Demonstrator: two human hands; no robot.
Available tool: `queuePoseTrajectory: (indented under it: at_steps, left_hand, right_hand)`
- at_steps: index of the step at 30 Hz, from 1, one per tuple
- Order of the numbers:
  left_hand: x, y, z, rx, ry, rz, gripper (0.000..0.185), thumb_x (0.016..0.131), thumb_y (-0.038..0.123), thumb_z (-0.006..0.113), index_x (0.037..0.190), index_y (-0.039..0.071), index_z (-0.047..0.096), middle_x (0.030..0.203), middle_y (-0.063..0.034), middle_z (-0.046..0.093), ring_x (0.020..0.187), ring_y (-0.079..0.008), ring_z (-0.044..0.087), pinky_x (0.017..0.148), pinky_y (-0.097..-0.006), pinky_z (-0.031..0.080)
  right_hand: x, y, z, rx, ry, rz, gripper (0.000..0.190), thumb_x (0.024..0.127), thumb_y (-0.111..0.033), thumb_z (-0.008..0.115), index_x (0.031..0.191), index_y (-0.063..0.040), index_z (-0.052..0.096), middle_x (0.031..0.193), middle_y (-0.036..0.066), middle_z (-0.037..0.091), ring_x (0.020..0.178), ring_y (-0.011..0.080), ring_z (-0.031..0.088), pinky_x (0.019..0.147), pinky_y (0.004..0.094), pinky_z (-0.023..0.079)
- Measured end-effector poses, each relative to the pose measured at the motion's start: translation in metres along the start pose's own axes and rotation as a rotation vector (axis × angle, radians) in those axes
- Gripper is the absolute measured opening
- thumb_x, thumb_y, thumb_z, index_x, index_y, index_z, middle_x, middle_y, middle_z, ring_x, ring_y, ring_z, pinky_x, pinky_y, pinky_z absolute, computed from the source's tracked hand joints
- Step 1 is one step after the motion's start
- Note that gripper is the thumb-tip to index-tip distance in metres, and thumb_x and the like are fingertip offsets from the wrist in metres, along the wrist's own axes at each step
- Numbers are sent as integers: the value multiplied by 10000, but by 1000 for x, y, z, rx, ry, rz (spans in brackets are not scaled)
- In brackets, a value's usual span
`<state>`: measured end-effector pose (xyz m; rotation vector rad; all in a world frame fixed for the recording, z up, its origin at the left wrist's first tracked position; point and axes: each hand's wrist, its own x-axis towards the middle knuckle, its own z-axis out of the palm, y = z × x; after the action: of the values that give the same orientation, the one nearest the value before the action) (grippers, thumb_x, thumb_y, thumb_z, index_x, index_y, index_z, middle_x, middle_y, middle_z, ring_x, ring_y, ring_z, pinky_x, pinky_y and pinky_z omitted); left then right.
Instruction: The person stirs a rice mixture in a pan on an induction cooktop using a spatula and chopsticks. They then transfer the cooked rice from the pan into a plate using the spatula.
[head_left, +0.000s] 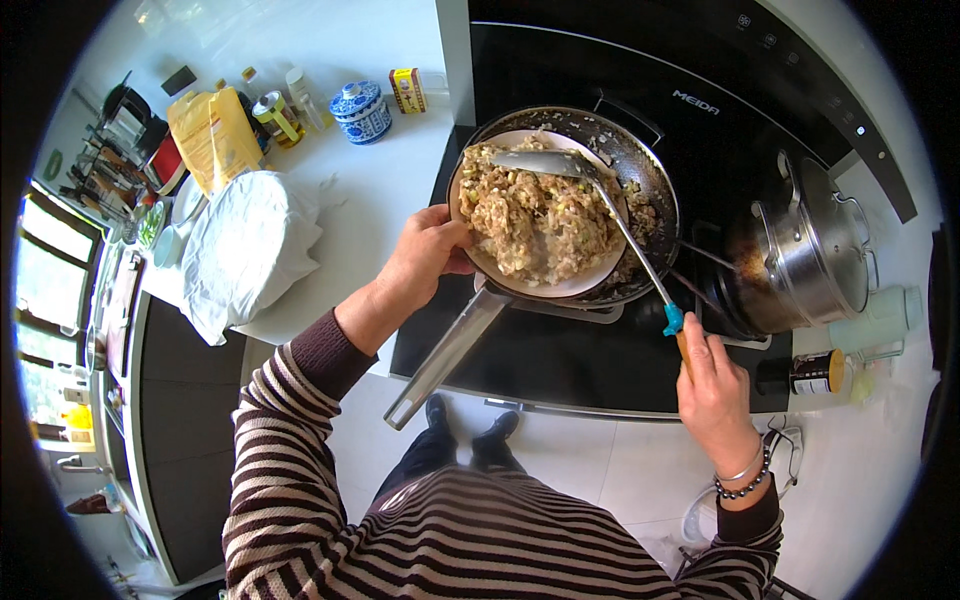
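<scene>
My left hand (429, 253) grips the left rim of a light-coloured plate (592, 279), tilted over the wok. A heap of cooked minced filling (525, 217) with pale and green bits covers the plate. In my right hand (712, 382) is the wooden handle of a metal spatula (637, 247) with a teal collar; its blade lies on top of the heap. Beneath the plate is a dark wok (656, 176) with scraps of the same food along its right side. Its metal handle (450, 356) points towards me.
A steel steamer pot (817, 247) stands on the right of the black cooktop (600, 360). Left on the counter are a cloth-covered bowl (244, 240), a yellow bag (214, 135), a blue-and-white lidded jar (361, 114) and a small yellow box (408, 91). A dark-labelled jar (817, 372) lies near the right edge.
</scene>
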<state>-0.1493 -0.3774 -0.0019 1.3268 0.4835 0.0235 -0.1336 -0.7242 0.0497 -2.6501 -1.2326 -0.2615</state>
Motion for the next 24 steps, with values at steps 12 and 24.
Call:
queuePoseTrajectory:
  at_steps: [12, 24]
  left_hand:
    - [-11, 1, -5, -85, 23, -44, 233, 815, 52, 481, 1025, -34, 536, 846, -78, 619, 655, -129, 610, 587, -233, 528]
    - [-15, 8, -20, -132, 61, -26, 202, 827, 43, 478, 1002, -40, 534, 852, -100, 634, 625, -146, 634, 533, -218, 530]
  right_hand:
    - [-15, 1, -6, 170, 192, 53, 588, 729, 57, 602, 1291, 17, 431, 867, 183, 529, 643, 323, 590, 542, 395, 506]
    - [-14, 0, 21, 77, 247, -30, 524, 731, 81, 596, 1240, 53, 475, 807, 141, 489, 584, 260, 549, 491, 349, 466]
